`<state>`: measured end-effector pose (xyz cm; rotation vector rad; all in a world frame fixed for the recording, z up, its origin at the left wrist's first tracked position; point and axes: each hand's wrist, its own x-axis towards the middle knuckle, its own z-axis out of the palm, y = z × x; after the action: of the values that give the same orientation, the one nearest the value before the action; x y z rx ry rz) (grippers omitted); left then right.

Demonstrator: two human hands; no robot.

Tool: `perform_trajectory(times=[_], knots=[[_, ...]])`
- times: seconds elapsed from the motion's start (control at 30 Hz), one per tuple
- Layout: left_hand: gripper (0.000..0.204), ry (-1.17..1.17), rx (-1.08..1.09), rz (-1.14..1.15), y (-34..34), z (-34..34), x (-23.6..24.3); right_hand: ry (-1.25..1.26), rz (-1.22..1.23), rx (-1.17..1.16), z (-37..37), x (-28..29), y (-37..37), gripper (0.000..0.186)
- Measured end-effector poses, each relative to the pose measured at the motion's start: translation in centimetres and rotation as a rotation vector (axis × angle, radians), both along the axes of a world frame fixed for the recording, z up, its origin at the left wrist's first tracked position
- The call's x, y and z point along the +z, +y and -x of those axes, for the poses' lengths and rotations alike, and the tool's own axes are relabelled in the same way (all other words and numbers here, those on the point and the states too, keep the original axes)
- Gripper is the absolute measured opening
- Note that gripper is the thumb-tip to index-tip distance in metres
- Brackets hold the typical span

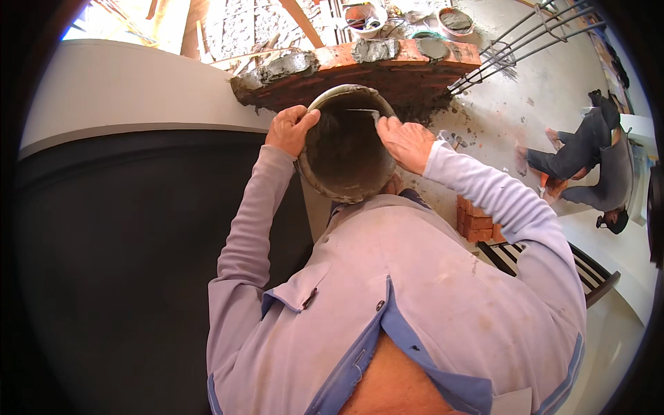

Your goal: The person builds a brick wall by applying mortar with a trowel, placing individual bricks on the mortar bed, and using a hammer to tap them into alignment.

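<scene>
In front of my chest is a round bucket (346,162) smeared with grey mortar, tilted so that its dark inside shows. My left hand (289,130) is closed on the left side of its rim, thumb toward the inside. At the opposite side, my right hand (407,142) is closed around the handle of what looks like a trowel (362,111). Its thin pale blade shows almost edge-on over the bucket's mouth, and the handle is mostly hidden by my fingers. Just beyond the bucket runs a low brick wall (408,72) with lumps of wet mortar (375,50) along its top.
A rebar cage (526,45) juts from the wall's right end. Behind the wall stand a white tub (365,19) and a mortar-filled bucket (455,22). Stacked bricks (476,221) are near my right side. A co-worker (598,155) bends low at right. A black panel (152,263) fills the left.
</scene>
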<state>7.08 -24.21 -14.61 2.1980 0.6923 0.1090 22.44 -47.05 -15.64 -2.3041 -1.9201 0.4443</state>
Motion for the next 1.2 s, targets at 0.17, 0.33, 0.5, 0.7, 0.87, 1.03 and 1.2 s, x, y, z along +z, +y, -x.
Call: perform_trajectory(times=[0.17,0.33,0.5,0.7,0.87,1.03,1.2], knots=[[0.045,-0.124,-0.008,-0.049,-1.4,-2.0,1.9,0.131,0.017,0.139,2.5,-1.2,-6.0,0.020],[0.044,-0.003,-0.005,-0.112,-3.1,-1.7,4.6,-0.026,-0.028,-0.019,0.2,1.0,-3.6,0.015],[0.037,-0.017,-0.010,-0.183,-4.7,-4.2,4.5,0.163,0.146,0.145,1.8,-2.3,-4.9,0.018],[0.033,-0.059,-0.091,-0.192,-6.0,-1.9,3.0,0.081,0.226,0.161,-0.3,0.7,-3.6,0.015],[0.032,0.073,-0.140,-0.288,-8.2,-4.7,3.0,0.197,0.387,-0.017,-0.6,-1.3,-2.3,0.021],[0.031,0.048,-0.266,-0.150,-10.0,-5.7,4.2,0.372,0.388,0.491,-3.7,-7.7,-5.8,0.029],[0.027,-0.084,-0.252,-0.067,-8.3,-3.1,5.0,0.823,0.671,-0.046,-1.3,0.2,-4.6,0.031]])
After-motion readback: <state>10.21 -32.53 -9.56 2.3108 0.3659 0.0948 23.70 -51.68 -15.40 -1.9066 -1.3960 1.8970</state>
